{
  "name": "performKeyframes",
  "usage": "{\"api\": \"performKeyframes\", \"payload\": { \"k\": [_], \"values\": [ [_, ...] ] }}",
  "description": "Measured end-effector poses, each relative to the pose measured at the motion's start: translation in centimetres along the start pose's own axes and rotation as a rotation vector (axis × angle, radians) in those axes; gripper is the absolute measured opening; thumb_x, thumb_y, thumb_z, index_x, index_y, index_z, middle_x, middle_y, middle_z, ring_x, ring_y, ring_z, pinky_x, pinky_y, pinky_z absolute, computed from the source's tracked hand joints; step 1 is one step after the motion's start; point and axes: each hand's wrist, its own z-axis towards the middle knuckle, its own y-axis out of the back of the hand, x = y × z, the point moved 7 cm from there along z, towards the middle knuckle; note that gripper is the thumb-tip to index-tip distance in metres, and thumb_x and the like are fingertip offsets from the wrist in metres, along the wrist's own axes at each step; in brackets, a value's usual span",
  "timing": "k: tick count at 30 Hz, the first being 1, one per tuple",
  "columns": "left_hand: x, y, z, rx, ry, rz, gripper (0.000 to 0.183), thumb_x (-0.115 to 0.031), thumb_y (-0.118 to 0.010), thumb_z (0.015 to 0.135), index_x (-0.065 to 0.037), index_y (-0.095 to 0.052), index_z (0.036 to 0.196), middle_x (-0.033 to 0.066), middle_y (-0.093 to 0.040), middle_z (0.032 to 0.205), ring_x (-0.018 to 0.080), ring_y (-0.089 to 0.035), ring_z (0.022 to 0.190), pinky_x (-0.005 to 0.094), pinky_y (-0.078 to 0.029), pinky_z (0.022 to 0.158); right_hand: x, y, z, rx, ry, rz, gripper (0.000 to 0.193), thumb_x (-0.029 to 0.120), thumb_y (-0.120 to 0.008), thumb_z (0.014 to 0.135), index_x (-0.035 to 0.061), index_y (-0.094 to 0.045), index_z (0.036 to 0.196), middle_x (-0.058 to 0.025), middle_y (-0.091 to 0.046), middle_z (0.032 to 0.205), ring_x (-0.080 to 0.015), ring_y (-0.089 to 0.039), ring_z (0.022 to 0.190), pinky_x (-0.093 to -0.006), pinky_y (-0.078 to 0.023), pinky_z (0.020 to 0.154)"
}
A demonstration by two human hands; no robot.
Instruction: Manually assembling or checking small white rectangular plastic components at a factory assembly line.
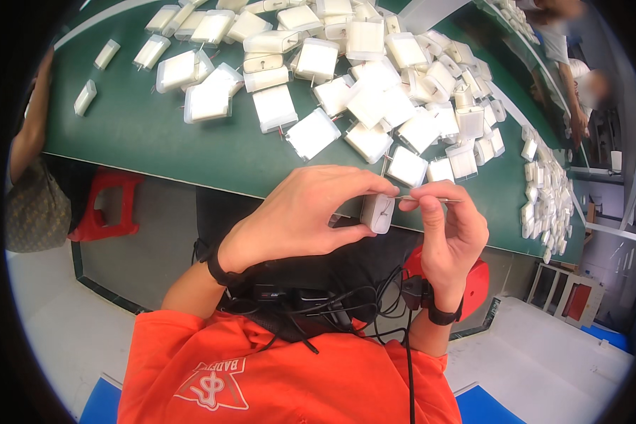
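Observation:
My left hand [311, 208] grips a small white block [378, 213] in a translucent casing, thumb below and forefinger above. Its narrow end, with a thin dark line across it, faces my right hand. Closed in a pinch, my right hand [445, 226] holds a thin metal tool [446, 200] whose inner end reaches the block's upper edge. Whether it touches the block I cannot tell. Both hands are over the near edge of the green table [184, 152]. Just beyond them lie more white blocks [408, 167], some with short thin leads.
A large heap of white blocks [367, 102] covers the table's far middle, and another pile [544, 198] lies at the right. Black cables [392, 297] hang below my hands. A red stool [109, 205] and another person's arm [32, 138] are at the left. More people are at the upper right.

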Motion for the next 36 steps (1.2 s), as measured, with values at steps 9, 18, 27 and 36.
{"api": "performKeyframes", "payload": {
  "k": [9,18,27,36],
  "values": [
    [0.0,0.0,-0.1,-0.001,-0.007,0.014,0.055,-0.001,-0.081,0.075,-0.009,-0.073,0.129,0.0085,-0.078,0.119,0.0302,-0.075,0.107,0.0378,-0.058,0.093,0.3,-0.1,-0.1,0.000,0.011,-0.005,0.003,-0.001,-0.068,0.102,-0.0019,-0.070,0.103,-0.0113,-0.074,0.092,-0.0182,-0.072,0.080,-0.0293,-0.054,0.075],
    [-0.2,0.1,0.0,-0.020,-0.024,0.018,0.055,-0.002,-0.084,0.074,-0.008,-0.073,0.128,0.0091,-0.078,0.117,0.0307,-0.075,0.105,0.0378,-0.058,0.091,1.7,-0.4,0.8,0.084,0.097,-0.163,0.006,-0.006,-0.069,0.096,-0.0009,-0.070,0.100,-0.0113,-0.072,0.088,-0.0247,-0.070,0.077,-0.0315,-0.054,0.072],
    [-0.3,0.0,0.0,-0.024,-0.022,0.061,0.056,-0.001,-0.085,0.072,-0.005,-0.073,0.126,0.0106,-0.077,0.114,0.0312,-0.075,0.103,0.0381,-0.058,0.090,2.6,-1.8,3.5,0.202,-0.089,-0.290,0.006,-0.007,-0.065,0.095,-0.0018,-0.068,0.092,-0.0109,-0.072,0.079,-0.0187,-0.070,0.068,-0.0314,-0.054,0.063],
    [-0.3,0.1,0.2,-0.035,0.004,-0.045,0.052,0.001,-0.083,0.076,-0.006,-0.074,0.127,0.0095,-0.077,0.117,0.0278,-0.076,0.106,0.0357,-0.060,0.093,3.9,0.2,0.6,0.049,0.297,-0.217,0.008,-0.007,-0.068,0.091,-0.0009,-0.064,0.095,-0.0110,-0.067,0.091,-0.0292,-0.063,0.083,-0.0357,-0.053,0.076]
  ]
}}
